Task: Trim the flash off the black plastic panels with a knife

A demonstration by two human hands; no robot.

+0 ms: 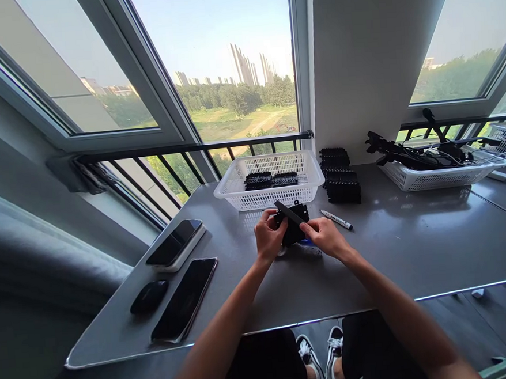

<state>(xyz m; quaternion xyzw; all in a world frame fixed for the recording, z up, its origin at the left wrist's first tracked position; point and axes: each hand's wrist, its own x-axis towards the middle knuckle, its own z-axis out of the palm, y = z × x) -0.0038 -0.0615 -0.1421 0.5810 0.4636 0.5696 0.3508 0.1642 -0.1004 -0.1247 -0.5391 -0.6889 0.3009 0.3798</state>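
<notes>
My left hand (pixel 270 233) grips a black plastic part (pixel 297 232) by its left side, above the grey table. Across the face of that part lies a flat dark strip (pixel 290 213), slanting from upper left to lower right. The lower end of the strip is pinched between the thumb and fingers of my right hand (pixel 323 235). Whether the strip is loose or attached cannot be made out. Under the part, something blue and a clear crumpled wrapping (pixel 304 249) show on the table. A white marker (pixel 336 219) lies just beyond my right hand.
Behind my hands stands a white basket (pixel 275 198) holding black parts (pixel 272 180). Stacked black parts (pixel 341 177) are beside it. Another white basket (pixel 442 175) carries black pieces and cables. At left lie two phones (pixel 185 298) (pixel 175 241) and a mouse (pixel 149 296).
</notes>
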